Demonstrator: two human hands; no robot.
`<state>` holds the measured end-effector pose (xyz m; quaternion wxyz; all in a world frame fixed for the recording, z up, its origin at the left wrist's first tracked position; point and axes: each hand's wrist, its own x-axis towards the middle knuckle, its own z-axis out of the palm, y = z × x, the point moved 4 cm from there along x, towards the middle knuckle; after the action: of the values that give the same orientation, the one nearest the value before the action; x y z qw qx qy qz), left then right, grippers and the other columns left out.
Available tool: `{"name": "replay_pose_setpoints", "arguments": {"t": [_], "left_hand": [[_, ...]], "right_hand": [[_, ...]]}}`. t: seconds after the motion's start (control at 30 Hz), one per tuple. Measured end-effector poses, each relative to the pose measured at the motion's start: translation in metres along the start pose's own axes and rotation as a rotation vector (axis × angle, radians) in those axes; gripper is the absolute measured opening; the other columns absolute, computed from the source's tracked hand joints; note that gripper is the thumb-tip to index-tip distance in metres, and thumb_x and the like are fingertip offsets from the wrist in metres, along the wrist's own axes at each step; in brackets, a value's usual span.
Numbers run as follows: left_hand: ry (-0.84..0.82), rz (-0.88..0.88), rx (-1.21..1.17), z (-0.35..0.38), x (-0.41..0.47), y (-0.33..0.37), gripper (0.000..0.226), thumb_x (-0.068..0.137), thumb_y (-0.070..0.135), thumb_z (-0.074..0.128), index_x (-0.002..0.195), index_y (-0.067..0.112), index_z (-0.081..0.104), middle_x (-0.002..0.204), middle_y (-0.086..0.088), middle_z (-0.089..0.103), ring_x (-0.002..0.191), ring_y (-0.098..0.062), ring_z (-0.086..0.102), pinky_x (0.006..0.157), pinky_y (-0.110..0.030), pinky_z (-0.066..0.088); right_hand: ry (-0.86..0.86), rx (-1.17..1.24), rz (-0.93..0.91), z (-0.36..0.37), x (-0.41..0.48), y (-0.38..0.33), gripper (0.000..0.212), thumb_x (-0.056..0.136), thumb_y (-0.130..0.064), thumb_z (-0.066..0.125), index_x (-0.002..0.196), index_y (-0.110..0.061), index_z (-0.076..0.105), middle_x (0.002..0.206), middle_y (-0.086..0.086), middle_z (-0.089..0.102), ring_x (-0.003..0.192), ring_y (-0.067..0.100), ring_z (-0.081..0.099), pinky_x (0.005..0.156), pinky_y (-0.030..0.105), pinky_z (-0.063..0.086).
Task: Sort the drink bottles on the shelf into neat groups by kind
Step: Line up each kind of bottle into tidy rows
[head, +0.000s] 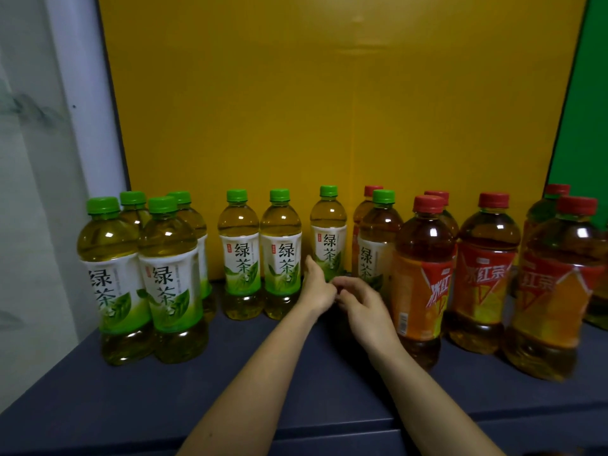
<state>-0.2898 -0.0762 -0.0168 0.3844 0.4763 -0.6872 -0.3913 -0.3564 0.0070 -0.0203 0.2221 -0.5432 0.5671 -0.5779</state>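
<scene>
On dark shelf [98, 406], bottles [240, 255] before yellow panel [329, 110]

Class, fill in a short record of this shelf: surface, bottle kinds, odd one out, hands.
surface: dark blue shelf
left group: green tea bottles, green caps
right group: iced black tea bottles, red caps
odd one out: green-capped bottle standing among the red-capped ones
hands: left hand and right hand close together mid-shelf, holding nothing

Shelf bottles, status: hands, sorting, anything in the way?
Left hand open by a green tea bottle, right hand loosely curled, empty. One green-capped stray stands among the red tea bottles. A front red bottle crowds it.
</scene>
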Motion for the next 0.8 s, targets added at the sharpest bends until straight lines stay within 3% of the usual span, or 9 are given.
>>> {"name": "replay_pose_setpoints", "arguments": {"t": [0.07, 0.13, 0.23, 0.33, 0.4, 0.47, 0.57, 0.67, 0.8], "left_hand": [[0.021, 0.023, 0.011, 0.001, 0.003, 0.000, 0.081, 0.087, -0.004, 0.048, 0.146, 0.007, -0.006, 0.153, -0.015, 0.016, 0.140, -0.027, 0.021, 0.114, -0.037, 0.023], [0.085, 0.063, 0.032, 0.002, 0.006, 0.001, 0.064, 0.091, 0.000, 0.045, 0.144, 0.003, 0.009, 0.147, -0.018, 0.029, 0.134, -0.030, 0.033, 0.105, -0.034, 0.036], [0.167, 0.093, 0.039, 0.003, 0.007, 0.002, 0.058, 0.085, 0.003, 0.057, 0.132, 0.001, 0.023, 0.137, -0.018, 0.042, 0.126, -0.029, 0.043, 0.101, -0.036, 0.041], [0.211, 0.108, 0.096, 0.003, 0.004, 0.000, 0.065, 0.080, 0.010, 0.068, 0.127, 0.001, 0.025, 0.134, -0.020, 0.045, 0.124, -0.031, 0.045, 0.100, -0.043, 0.042], [0.226, 0.113, 0.144, 0.003, -0.002, 0.002, 0.062, 0.080, 0.014, 0.069, 0.124, 0.001, 0.027, 0.132, -0.020, 0.046, 0.122, -0.032, 0.047, 0.098, -0.041, 0.043], [0.233, 0.124, 0.193, 0.002, -0.009, 0.003, 0.058, 0.081, 0.017, 0.068, 0.121, 0.001, 0.029, 0.129, -0.020, 0.047, 0.119, -0.033, 0.049, 0.095, -0.040, 0.045], [0.232, 0.136, 0.259, 0.003, -0.018, 0.006, 0.056, 0.082, 0.021, 0.068, 0.117, 0.001, 0.030, 0.126, -0.020, 0.048, 0.114, -0.035, 0.053, 0.090, -0.040, 0.047], [0.211, 0.134, 0.279, 0.002, -0.029, 0.008, 0.056, 0.081, 0.024, 0.068, 0.116, 0.002, 0.030, 0.125, -0.018, 0.048, 0.114, -0.035, 0.053, 0.090, -0.039, 0.047], [0.203, 0.147, 0.300, -0.003, -0.047, 0.010, 0.056, 0.081, 0.027, 0.068, 0.115, 0.003, 0.030, 0.125, -0.018, 0.049, 0.115, -0.035, 0.052, 0.089, -0.038, 0.044]], "right_hand": [[-0.011, -0.083, -0.073, -0.005, -0.010, -0.004, 0.030, 0.092, -0.004, 0.046, 0.117, -0.018, 0.056, 0.113, -0.006, 0.059, 0.108, 0.005, 0.053, 0.099, 0.022, 0.041], [-0.026, -0.103, -0.128, -0.007, -0.022, -0.008, 0.035, 0.092, -0.003, 0.047, 0.120, -0.022, 0.052, 0.116, -0.008, 0.057, 0.109, 0.000, 0.052, 0.096, 0.014, 0.042], [0.019, -0.161, -0.216, -0.012, -0.040, -0.009, 0.047, 0.091, -0.003, 0.049, 0.130, -0.027, 0.041, 0.132, -0.009, 0.048, 0.123, -0.001, 0.043, 0.106, 0.017, 0.035], [0.068, -0.285, -0.346, -0.014, -0.058, -0.013, 0.064, 0.092, -0.006, 0.049, 0.141, -0.029, 0.015, 0.148, -0.019, 0.016, 0.136, -0.009, 0.012, 0.109, 0.004, 0.009], [0.039, -0.337, -0.354, -0.012, -0.064, -0.013, 0.071, 0.094, -0.011, 0.046, 0.138, -0.034, -0.006, 0.145, -0.026, -0.011, 0.133, -0.018, -0.013, 0.104, -0.001, -0.004], [0.024, -0.371, -0.314, -0.010, -0.065, -0.013, 0.073, 0.096, -0.015, 0.043, 0.131, -0.035, -0.019, 0.141, -0.024, -0.024, 0.129, -0.018, -0.025, 0.102, -0.001, -0.011], [0.052, -0.376, -0.279, -0.008, -0.061, -0.012, 0.074, 0.097, -0.017, 0.041, 0.130, -0.029, -0.025, 0.141, -0.015, -0.029, 0.133, -0.005, -0.025, 0.100, 0.000, -0.015], [0.070, -0.360, -0.254, -0.006, -0.057, -0.013, 0.074, 0.097, -0.016, 0.040, 0.129, -0.026, -0.026, 0.138, -0.014, -0.028, 0.131, -0.004, -0.025, 0.099, 0.000, -0.017], [0.113, -0.342, -0.262, -0.006, -0.049, -0.016, 0.076, 0.097, -0.014, 0.041, 0.140, -0.016, -0.021, 0.148, -0.009, -0.014, 0.136, 0.001, -0.016, 0.110, 0.016, -0.008]]}}
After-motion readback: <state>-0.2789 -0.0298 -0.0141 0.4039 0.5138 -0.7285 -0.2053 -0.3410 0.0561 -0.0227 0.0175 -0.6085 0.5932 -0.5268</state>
